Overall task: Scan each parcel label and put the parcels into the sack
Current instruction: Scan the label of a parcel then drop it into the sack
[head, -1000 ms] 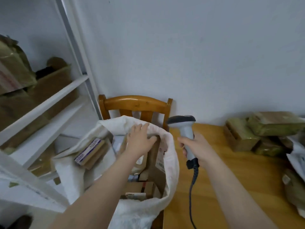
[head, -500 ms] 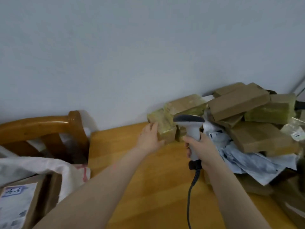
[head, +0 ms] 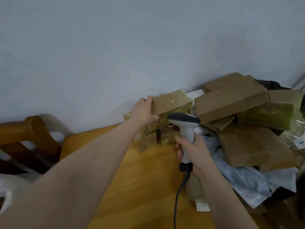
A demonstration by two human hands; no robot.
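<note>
Cardboard parcel [head: 173, 103] end between left hand [head: 142, 111] fingers [head: 148, 99], thumb; right hand [head: 196, 151] grips scanner [head: 186, 128].

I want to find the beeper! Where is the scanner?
In the head view, the scanner is right of centre, gripped by the right hand over the wooden table, its head near the taped parcel the left hand holds.
</note>
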